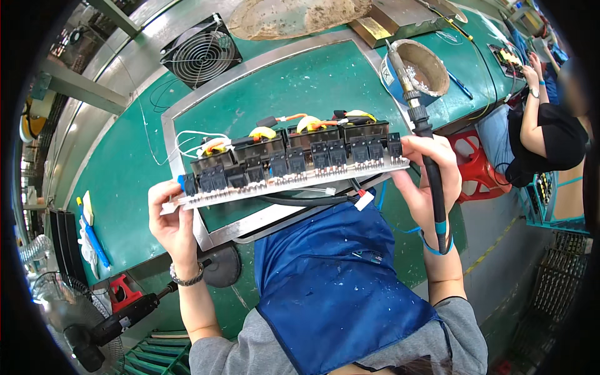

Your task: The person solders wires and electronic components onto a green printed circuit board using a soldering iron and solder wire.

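A long pale circuit board [294,182], with a row of black upright parts and yellow-ringed coils along it, is held up tilted above the bench edge. At its left end, my left hand [172,215] pinches a corner between thumb and fingers. My right hand [431,175] grips the right end, thumb below and fingers above. A soldering iron [409,94] with a black handle crosses in front of my right hand, its tip over the tin; I cannot tell whether those fingers also hold it. Black wires with a white connector [364,200] hang under the board.
A metal frame [262,57] lies on the green bench [119,181]. Behind stand a black square fan [203,53] and a blue tin [431,72]. A blue pen [459,84] lies right of the tin. Another person [544,125] works at far right, by a red stool [472,165].
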{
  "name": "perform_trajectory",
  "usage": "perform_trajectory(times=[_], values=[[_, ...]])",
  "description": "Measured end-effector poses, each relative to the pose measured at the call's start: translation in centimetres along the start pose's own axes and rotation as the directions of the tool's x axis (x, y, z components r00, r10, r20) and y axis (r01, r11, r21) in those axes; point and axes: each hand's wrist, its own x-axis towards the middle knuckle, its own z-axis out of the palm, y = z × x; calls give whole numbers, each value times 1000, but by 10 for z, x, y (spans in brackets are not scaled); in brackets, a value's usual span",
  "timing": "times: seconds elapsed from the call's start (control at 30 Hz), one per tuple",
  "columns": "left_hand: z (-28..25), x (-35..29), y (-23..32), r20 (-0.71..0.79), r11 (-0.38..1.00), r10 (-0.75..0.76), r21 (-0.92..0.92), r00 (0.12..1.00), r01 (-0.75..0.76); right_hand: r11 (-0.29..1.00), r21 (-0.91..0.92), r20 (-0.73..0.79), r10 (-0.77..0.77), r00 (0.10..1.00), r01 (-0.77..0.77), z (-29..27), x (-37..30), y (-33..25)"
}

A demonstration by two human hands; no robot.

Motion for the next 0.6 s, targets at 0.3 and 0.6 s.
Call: perform_trajectory(times=[0.3, 0.6], values=[[-2, -3, 6, 24, 997, 16, 79, 1000, -18, 999, -26, 74, 47, 996, -45, -7, -12, -5], [-14, 39, 62, 210, 980, 174, 54, 962, -189, 979, 139, -82, 160, 984, -148, 7, -9, -12]])
